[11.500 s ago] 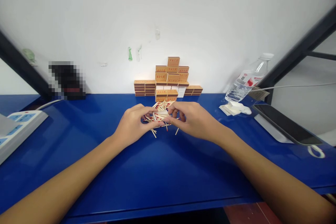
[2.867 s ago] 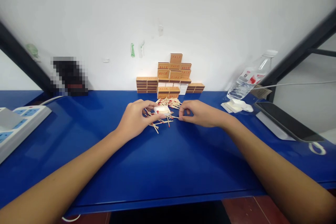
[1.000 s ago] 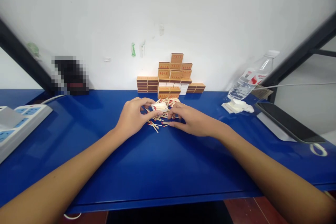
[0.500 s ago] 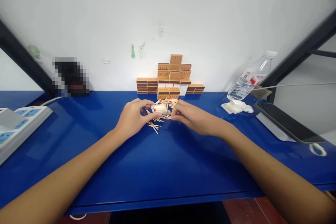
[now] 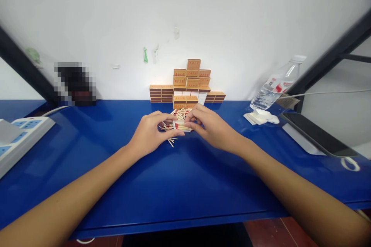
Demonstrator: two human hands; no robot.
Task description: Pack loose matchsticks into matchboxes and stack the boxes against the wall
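1. Our left hand [image 5: 149,132] grips the white tray [image 5: 174,125] between thumb and fingers, probably steadying it over the bench [image 5: 174,193].
2. Our right hand [image 5: 213,125] narrows to a pinch at the tray's other end; we cannot tell what it holds.
3. Loose matches [image 5: 172,141] lie around, presumably within easy reach; stacked matchboxes [image 5: 193,82] stand behind.

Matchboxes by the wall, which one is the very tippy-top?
The single matchbox at the peak of the stack, beyond the loose matches. Nothing rests on it, and every other box in the stack sits lower.
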